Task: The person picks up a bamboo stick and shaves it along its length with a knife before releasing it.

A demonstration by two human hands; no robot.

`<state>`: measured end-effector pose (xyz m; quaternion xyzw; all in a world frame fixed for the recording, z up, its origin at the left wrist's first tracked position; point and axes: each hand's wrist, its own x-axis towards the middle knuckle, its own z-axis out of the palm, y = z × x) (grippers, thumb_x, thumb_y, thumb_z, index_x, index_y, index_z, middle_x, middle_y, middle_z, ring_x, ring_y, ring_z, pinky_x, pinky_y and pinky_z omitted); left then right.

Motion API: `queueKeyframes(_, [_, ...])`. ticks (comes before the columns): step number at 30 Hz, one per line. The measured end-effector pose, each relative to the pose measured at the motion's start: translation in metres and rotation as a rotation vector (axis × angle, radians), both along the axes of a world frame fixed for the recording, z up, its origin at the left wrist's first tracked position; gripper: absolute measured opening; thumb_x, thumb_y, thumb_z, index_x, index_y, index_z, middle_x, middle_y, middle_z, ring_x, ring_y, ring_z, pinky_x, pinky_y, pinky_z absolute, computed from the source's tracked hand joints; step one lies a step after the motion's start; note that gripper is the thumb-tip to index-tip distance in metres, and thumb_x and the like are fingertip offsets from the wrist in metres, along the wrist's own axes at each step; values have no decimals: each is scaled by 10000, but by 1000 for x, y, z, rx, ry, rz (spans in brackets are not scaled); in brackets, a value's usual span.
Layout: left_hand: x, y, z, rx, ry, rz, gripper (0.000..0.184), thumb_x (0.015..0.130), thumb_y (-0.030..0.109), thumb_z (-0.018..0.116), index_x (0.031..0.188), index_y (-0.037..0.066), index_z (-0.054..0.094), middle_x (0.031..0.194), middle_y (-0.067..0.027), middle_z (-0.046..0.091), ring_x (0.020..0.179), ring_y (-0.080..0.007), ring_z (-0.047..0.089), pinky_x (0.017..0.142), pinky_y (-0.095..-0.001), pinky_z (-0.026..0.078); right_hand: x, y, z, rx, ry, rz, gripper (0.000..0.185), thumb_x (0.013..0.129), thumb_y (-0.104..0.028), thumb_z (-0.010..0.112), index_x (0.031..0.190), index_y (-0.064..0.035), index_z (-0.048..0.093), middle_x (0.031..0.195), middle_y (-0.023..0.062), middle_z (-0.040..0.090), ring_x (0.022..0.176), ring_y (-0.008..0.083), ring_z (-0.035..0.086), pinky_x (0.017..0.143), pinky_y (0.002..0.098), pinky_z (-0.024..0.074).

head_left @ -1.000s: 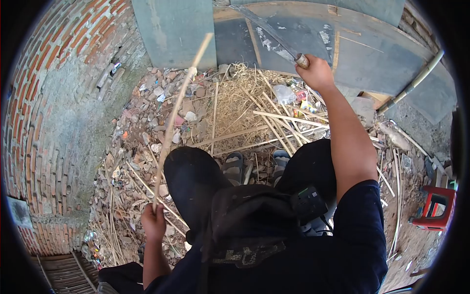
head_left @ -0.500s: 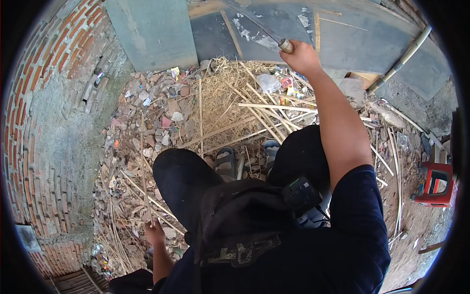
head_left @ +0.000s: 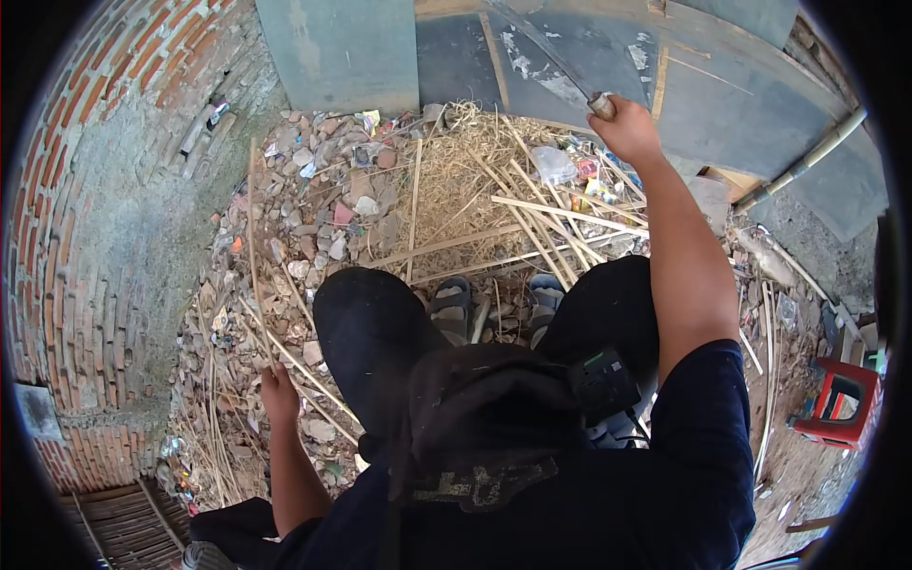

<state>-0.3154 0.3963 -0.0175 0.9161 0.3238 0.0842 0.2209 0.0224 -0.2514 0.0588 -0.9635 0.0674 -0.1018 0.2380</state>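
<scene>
In the head view my right hand is closed round the wooden handle of a machete. Its long blade slants up and left in front of the dark panels, its tip near the top edge of the view. Low on the left, my left hand is closed on the lower end of a long thin bamboo strip, which stretches forward over the rubble. Between my knees, a short pale stick lies by my sandals.
Bamboo strips lie crossed over shavings ahead. Rubble and litter cover the ground on the left, beside a brick wall. A red stool stands at right. A bamboo pole leans near the panels.
My left hand has moved forward with the bamboo strip, whose far end now reaches higher beside the wall. The view has shifted slightly left; my right hand still grips the machete.
</scene>
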Motion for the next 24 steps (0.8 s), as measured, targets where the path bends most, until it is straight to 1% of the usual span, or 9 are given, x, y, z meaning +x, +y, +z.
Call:
queueKeyframes(6, [21, 29, -24, 114, 2, 49, 376, 1051, 354, 503, 1113, 3, 623, 847, -206, 667, 807, -362, 649, 753, -477, 483, 0, -5, -2, 10, 13, -5, 414, 811, -402, 688, 1094, -102, 725, 1051, 177, 733, 1017, 366, 692, 903, 463, 543])
queueKeyframes(7, [22, 31, -28, 69, 32, 139, 468, 1013, 390, 561, 1284, 9, 578, 990, -229, 686, 905, -398, 670, 803, -485, 506, 0, -5, -2, 7, 24, -12, 414, 811, -402, 690, 1095, -102, 726, 1054, 176, 734, 1020, 364, 692, 904, 462, 543])
queueKeyframes(10, [-1, 91, -109, 380, -30, 56, 637, 959, 435, 631, 1399, -4, 493, 1131, -253, 653, 933, -422, 661, 841, -482, 525, -1, -10, -3, 14, 0, -21, 424, 808, -400, 691, 1110, -105, 728, 1058, 176, 735, 1018, 369, 690, 903, 464, 543])
queueKeyframes(13, [-8, 55, -105, -108, 79, -4, 688, 939, 418, 687, 1410, -37, 475, 1218, -258, 631, 1083, -336, 648, 919, -425, 511, -6, -17, 1, 52, 1, -30, 423, 803, -401, 695, 1097, -99, 734, 1031, 188, 737, 998, 377, 694, 889, 465, 545])
queueKeyframes(15, [-20, 59, -129, -42, 213, -232, 570, 1010, 379, 527, 1386, -49, 494, 1117, -241, 680, 1079, -351, 657, 932, -456, 498, -5, -28, 1, 90, 26, -16, 424, 795, -401, 705, 1075, -84, 738, 1002, 198, 738, 976, 378, 699, 873, 462, 546])
queueKeyframes(16, [-30, 36, -135, -523, 98, -6, 369, 968, 280, 632, 1224, 19, 582, 1074, -110, 640, 993, -247, 634, 878, -395, 519, -6, -35, -1, 109, 36, 1, 427, 788, -400, 711, 1061, -73, 737, 987, 205, 737, 965, 376, 701, 863, 460, 546])
queueKeyframes(19, [-48, -10, -114, -718, 164, 99, 289, 943, 319, 605, 1127, 97, 605, 932, -48, 591, 795, -159, 559, 582, -336, 462, -13, -50, -13, 171, 100, 24, 430, 759, -391, 741, 987, -26, 721, 947, 219, 732, 919, 371, 704, 825, 460, 542])
queueKeyframes(23, [-137, 89, -234, 37, 291, -478, 472, 813, 213, 731, 1234, 67, 577, 1043, -108, 628, 856, -314, 624, 610, -471, 533, -81, -72, -72, 35, 255, -3, 445, 845, -433, 620, 981, -19, 707, 970, 260, 712, 949, 429, 687, 859, 512, 534])
queueKeyframes(24, [-139, 106, -241, 373, 388, -741, 614, 714, 138, 793, 1278, 74, 557, 1158, -170, 635, 983, -408, 638, 769, -594, 540, -102, -78, -101, -13, 303, -40, 427, 880, -416, 567, 1020, -39, 712, 992, 267, 707, 979, 436, 679, 892, 527, 528])
